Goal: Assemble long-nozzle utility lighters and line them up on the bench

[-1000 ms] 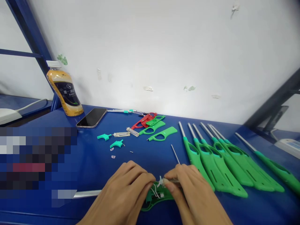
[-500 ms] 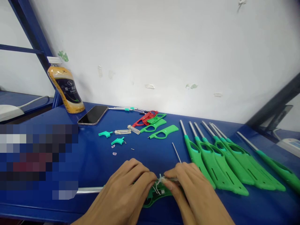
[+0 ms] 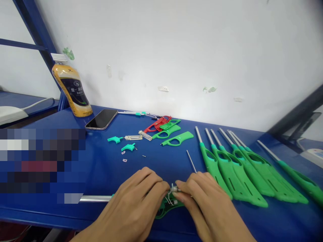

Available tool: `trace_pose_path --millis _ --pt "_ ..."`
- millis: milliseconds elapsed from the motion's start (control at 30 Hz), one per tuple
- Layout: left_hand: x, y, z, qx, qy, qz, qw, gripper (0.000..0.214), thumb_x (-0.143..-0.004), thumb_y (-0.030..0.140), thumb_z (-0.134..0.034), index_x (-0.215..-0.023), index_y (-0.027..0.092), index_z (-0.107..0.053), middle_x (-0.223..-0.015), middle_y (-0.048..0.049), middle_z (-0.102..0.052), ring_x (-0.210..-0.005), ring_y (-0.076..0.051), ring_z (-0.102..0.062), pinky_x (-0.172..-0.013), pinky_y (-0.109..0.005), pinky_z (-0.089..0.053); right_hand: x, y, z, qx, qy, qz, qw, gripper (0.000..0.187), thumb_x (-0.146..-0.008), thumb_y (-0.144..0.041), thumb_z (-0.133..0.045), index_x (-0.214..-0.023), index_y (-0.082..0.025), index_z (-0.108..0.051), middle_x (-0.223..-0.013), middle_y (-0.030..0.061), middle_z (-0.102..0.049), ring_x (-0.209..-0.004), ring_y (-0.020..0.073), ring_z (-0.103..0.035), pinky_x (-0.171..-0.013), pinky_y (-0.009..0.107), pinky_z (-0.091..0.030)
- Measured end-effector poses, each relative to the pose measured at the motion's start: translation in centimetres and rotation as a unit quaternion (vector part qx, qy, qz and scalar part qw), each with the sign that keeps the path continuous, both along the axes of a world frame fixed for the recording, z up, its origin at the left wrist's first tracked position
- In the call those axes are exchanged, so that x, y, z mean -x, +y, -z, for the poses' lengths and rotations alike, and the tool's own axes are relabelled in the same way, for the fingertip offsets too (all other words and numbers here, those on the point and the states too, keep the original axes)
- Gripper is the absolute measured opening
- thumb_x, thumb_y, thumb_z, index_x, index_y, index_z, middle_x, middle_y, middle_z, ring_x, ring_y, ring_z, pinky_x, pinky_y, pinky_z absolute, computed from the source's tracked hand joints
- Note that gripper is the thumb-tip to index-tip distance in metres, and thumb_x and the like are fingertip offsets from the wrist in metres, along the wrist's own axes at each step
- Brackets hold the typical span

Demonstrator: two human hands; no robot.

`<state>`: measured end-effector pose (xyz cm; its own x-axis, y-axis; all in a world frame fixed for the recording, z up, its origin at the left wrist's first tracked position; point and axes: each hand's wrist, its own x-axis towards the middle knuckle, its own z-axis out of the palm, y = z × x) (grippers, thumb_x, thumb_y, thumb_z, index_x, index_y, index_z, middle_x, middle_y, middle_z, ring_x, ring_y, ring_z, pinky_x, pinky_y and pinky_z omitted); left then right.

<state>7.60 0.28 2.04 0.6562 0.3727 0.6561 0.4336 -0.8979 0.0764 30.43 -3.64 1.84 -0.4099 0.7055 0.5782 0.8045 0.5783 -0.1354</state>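
Just under my hands at the front of the table lies an opened green lighter casing (image 3: 161, 213), its metal tube (image 3: 96, 199) sticking out to the left. My left hand (image 3: 137, 203) is curled over the casing, fingertips closed and partly hidden. Between the thumb and fingers of my right hand (image 3: 205, 201) is a small metal valve piece (image 3: 174, 189), which meets the left fingertips. A thin white hose (image 3: 168, 201) runs from it down into the casing. Beyond the right knuckles shows a thin metal rod (image 3: 191, 161); its lower end is hidden.
Several assembled green lighters (image 3: 242, 174) lie on the right. Toward the wall are loose green shells (image 3: 180, 137), a red shell (image 3: 161, 123), clear fuel tanks (image 3: 133, 137) and teal triggers (image 3: 128, 147). A phone (image 3: 102, 119) and a drink bottle (image 3: 72, 89) stay at back left.
The view has shifted slightly. The valve piece in my right fingers now shows more of its metal body; both hands stay close together over the casing.
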Motion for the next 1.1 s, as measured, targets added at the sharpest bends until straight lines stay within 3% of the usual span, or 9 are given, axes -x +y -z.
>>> trace_pose_path --millis 267,467,733,1100 --pt "0.2 0.3 0.7 0.023 -0.023 -0.003 0.999 0.036 -0.12 0.012 -0.039 -0.111 0.017 -0.074 -0.099 -0.0022 -0.079 -0.086 -0.021 -0.067 -0.086 -0.034 -0.058 0.1 0.1 -0.2 -0.013 -0.006 0.005 1.0 0.028 -0.122 -0.029 -0.042 -0.103 -0.025 -0.062 -0.079 -0.002 -0.065 -0.069 0.0189 -0.06 -0.068 0.034 -0.04" --pt "-0.1 0.6 1.1 0.043 -0.029 -0.002 0.999 0.03 -0.115 0.006 -0.046 -0.109 0.017 -0.073 -0.096 -0.0025 -0.076 -0.085 -0.021 -0.062 -0.081 -0.035 -0.055 -0.4 -0.2 0.2 0.002 0.003 0.002 1.0 0.014 -0.116 -0.022 -0.054 -0.107 -0.025 -0.063 -0.081 -0.0021 -0.067 -0.07 0.0196 -0.06 -0.069 0.035 -0.04" --pt "0.1 0.5 0.5 0.031 -0.017 0.021 0.999 0.028 -0.115 0.005 -0.045 -0.108 0.015 -0.07 -0.099 -0.0033 -0.074 -0.087 -0.02 -0.059 -0.086 -0.036 -0.053 -0.1 0.1 -0.5 -0.025 0.004 -0.015 1.0 0.028 -0.122 -0.032 -0.042 -0.105 -0.024 -0.063 -0.077 -0.0032 -0.067 -0.065 0.0162 -0.061 -0.064 0.032 -0.044" --pt "0.2 0.0 0.2 0.022 -0.026 0.02 0.999 0.031 -0.117 0.005 -0.04 -0.112 0.013 -0.07 -0.1 -0.0056 -0.076 -0.09 -0.021 -0.064 -0.092 -0.036 -0.057 0.0 0.0 -0.6 -0.01 0.005 -0.021 1.0 0.027 -0.122 -0.032 -0.041 -0.104 -0.026 -0.059 -0.079 -0.0027 -0.067 -0.068 0.0151 -0.065 -0.063 0.027 -0.049"
